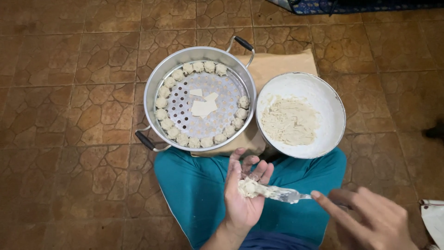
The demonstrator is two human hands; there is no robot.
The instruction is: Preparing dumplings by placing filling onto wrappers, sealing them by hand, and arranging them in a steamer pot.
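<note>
My left hand (243,196) is palm up over my lap, cupping a small dumpling wrapper with pale filling (249,187). My right hand (370,220) grips a metal spoon (286,195) whose tip rests on that filling. In front of me a white bowl (323,90) holds a mound of pale filling (290,121). Left of it stands a metal steamer pot (155,81) with black handles. Several shaped dumplings (162,103) line its perforated tray, and loose wrapper squares (203,106) lie in the middle.
The pot and bowl rest on a brown paper sheet (282,62) on a brown stone-pattern tile floor (69,92). My teal-clad legs (194,185) sit below them. A white object (434,220) lies at the right edge, a patterned blue cloth (351,5) at the top.
</note>
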